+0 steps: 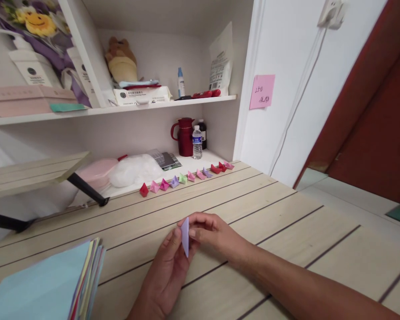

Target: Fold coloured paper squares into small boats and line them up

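Note:
A small folded piece of lilac paper [185,236] stands on edge between both hands, just above the wooden table [286,231]. My left hand [165,275] pinches it from below and the left, fingers closed on it. My right hand [210,233] pinches its top edge from the right. A row of several small folded paper boats [183,178] in red, pink, purple and green runs along the table's far edge. A stack of coloured paper sheets [50,284], pale blue on top, lies at the near left.
Behind the table a white shelf unit holds a dark red jug [184,136], a water bottle [197,142], a white plastic bag [135,170] and boxes. A raised wooden stand [33,171] is at the left. A pink note [262,91] sticks on the wall; a red door is at the right.

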A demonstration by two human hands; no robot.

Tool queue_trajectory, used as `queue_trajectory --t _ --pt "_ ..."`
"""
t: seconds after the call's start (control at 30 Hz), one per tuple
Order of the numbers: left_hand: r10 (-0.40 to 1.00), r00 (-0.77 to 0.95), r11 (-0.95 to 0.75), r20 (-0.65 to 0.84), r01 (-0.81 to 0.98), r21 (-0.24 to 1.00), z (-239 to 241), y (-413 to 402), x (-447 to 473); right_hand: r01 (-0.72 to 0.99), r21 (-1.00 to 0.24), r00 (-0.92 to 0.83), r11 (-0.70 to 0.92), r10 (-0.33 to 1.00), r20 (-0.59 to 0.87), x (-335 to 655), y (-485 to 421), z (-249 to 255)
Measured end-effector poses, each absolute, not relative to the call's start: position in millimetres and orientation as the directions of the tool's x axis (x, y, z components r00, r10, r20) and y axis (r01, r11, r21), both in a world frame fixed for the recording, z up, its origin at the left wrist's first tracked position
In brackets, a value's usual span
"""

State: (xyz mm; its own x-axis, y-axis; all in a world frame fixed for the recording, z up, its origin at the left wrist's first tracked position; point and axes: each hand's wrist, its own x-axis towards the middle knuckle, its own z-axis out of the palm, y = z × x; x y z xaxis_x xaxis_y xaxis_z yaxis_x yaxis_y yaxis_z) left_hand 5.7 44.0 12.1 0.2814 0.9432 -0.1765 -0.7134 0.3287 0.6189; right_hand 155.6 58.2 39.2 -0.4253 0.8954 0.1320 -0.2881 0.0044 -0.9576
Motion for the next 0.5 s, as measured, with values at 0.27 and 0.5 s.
queue_trajectory --t 0.27,0.5 --pt "0.950 0.268 0.307 -0.162 -0.702 0.642 13.3 43.3 5.9 -0.293 -0.956 -0.418 -0.005 0.900 0.123 154.4 57.5 40.1" --pt "0.968 0.228 0.223 -0.102 -0.604 0.765 12.7 41.1 13.1 -0.181 -0.974 -0.329 0.138 0.924 0.192 154.0 55.2 38.3"
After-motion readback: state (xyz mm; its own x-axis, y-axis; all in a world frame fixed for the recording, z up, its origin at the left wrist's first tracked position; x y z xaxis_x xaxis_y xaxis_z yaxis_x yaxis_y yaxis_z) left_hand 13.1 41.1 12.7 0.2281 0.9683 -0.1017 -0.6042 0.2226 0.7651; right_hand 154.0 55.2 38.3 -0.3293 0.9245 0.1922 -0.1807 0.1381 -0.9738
